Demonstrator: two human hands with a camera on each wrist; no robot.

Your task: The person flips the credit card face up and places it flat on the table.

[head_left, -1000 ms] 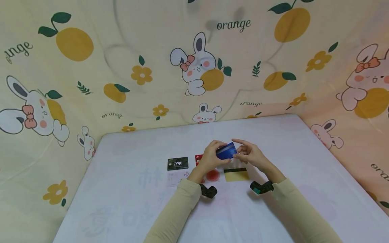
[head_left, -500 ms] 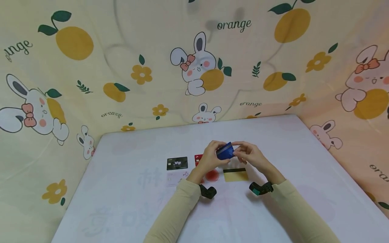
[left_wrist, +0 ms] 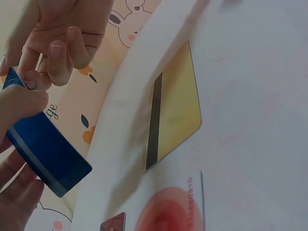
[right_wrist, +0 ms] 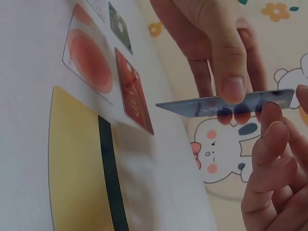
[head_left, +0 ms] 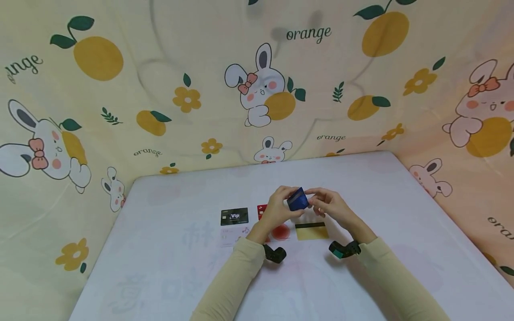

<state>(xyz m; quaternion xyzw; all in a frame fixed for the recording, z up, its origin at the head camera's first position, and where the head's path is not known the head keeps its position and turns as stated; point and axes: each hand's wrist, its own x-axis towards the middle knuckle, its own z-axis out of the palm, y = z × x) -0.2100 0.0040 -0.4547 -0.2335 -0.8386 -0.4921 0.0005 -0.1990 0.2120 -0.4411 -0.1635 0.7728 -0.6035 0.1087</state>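
Observation:
My left hand [head_left: 276,208] grips a blue bank card [head_left: 297,201] above the table, thumb on one face and fingers behind. The card is tilted, with a pale stripe along one long edge in the left wrist view. At the card's other end, my right hand [head_left: 334,206] holds the short edge by its corners between thumb and index finger. In the right wrist view the card [right_wrist: 204,107] appears nearly edge-on. Below the hands lies a gold card [head_left: 312,232] with a dark stripe.
On the white table [head_left: 160,258], left of the gold card, lie a black VIP card [head_left: 234,216], a pale pink card [head_left: 233,235], a white card with a red circle [head_left: 281,232] and a red card [head_left: 262,208] partly behind my left hand. A patterned cloth [head_left: 225,89] hangs behind.
The blue card has turned to a steeper tilt and shows less of its width in the head view. My right index finger has drawn in lower at the card's edge.

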